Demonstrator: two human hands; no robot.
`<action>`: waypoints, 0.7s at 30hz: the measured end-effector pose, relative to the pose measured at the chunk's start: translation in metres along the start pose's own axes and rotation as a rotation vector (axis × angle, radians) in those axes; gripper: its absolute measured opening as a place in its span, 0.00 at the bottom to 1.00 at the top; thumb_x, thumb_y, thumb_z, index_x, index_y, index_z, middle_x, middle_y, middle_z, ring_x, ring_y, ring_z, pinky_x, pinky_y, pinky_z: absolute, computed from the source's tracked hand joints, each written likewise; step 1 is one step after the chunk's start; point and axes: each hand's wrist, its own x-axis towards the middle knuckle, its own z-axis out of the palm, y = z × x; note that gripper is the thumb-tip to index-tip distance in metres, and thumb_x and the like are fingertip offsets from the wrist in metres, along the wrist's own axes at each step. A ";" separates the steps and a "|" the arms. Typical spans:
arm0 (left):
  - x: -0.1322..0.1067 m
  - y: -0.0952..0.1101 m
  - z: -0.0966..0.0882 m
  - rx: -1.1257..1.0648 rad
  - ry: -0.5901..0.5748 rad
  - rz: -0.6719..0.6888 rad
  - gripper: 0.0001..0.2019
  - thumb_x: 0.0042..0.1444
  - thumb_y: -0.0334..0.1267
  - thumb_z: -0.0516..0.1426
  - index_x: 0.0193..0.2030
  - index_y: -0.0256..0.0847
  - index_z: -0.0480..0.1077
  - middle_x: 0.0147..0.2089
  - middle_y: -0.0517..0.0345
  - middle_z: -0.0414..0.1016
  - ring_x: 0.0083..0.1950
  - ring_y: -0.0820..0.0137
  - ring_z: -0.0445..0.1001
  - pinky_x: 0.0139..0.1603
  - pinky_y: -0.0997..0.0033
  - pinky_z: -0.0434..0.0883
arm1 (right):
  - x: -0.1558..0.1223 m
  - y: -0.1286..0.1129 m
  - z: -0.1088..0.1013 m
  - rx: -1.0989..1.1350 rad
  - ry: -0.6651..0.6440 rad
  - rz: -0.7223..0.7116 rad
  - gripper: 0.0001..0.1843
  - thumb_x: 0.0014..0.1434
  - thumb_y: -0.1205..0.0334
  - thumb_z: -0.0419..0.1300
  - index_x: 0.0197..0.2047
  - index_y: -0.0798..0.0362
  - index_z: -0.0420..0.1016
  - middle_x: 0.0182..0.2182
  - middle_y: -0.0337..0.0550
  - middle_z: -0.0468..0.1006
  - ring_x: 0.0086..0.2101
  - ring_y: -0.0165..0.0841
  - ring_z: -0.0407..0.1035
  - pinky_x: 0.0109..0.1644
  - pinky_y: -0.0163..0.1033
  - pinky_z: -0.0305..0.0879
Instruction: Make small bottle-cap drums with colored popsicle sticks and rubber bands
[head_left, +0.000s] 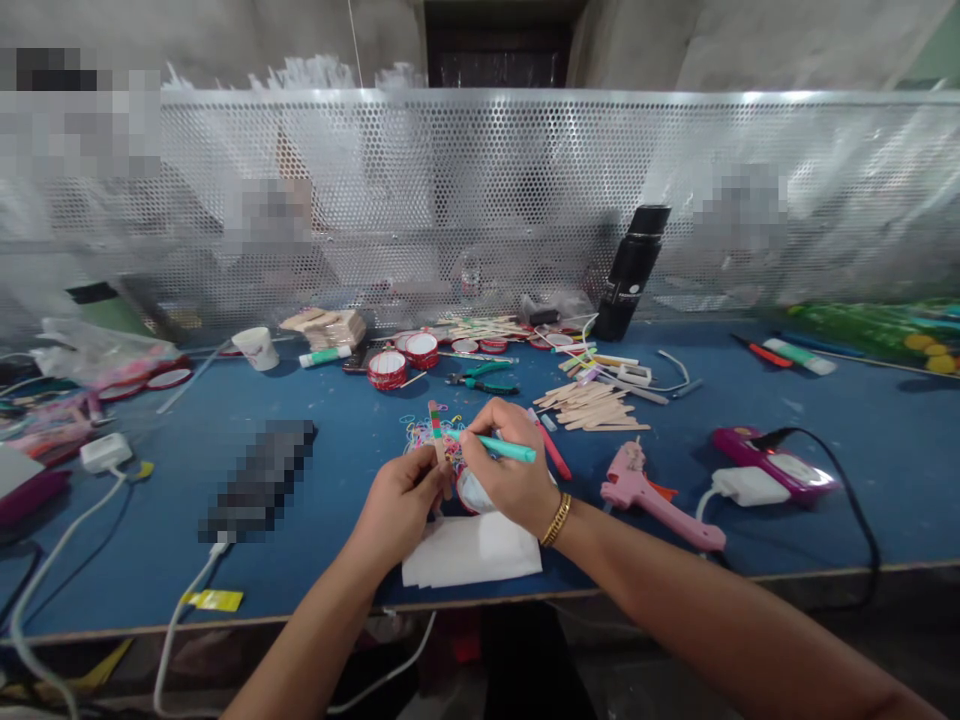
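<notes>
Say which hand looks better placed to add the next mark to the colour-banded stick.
Probably the right hand: it grips the turquoise marker, pointed toward the colour-banded stick. The left hand holds that stick, so it seems better suited to steadying.

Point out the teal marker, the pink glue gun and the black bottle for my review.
Teal marker (506, 448): head view, on its barrel.
Pink glue gun (666, 509): head view, on its handle.
Black bottle (632, 270): head view, on its body below the cap.

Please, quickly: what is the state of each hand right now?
Left hand: closed, holding a colour-banded stick.
Right hand: closed, holding a turquoise pen.
</notes>
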 end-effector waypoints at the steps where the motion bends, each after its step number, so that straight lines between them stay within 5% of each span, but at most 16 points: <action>1: 0.000 0.001 0.000 0.001 -0.001 -0.006 0.19 0.64 0.49 0.56 0.25 0.42 0.66 0.23 0.63 0.65 0.26 0.71 0.61 0.29 0.71 0.58 | 0.000 0.000 0.000 -0.002 0.005 0.001 0.11 0.60 0.65 0.59 0.27 0.48 0.64 0.23 0.33 0.71 0.27 0.32 0.65 0.41 0.43 0.59; 21: 0.000 0.006 0.001 -0.006 0.005 0.017 0.18 0.64 0.48 0.55 0.25 0.42 0.66 0.22 0.64 0.63 0.26 0.72 0.60 0.29 0.70 0.56 | -0.001 -0.002 -0.001 -0.008 -0.010 -0.012 0.11 0.60 0.64 0.59 0.27 0.48 0.63 0.23 0.33 0.71 0.28 0.32 0.66 0.42 0.44 0.59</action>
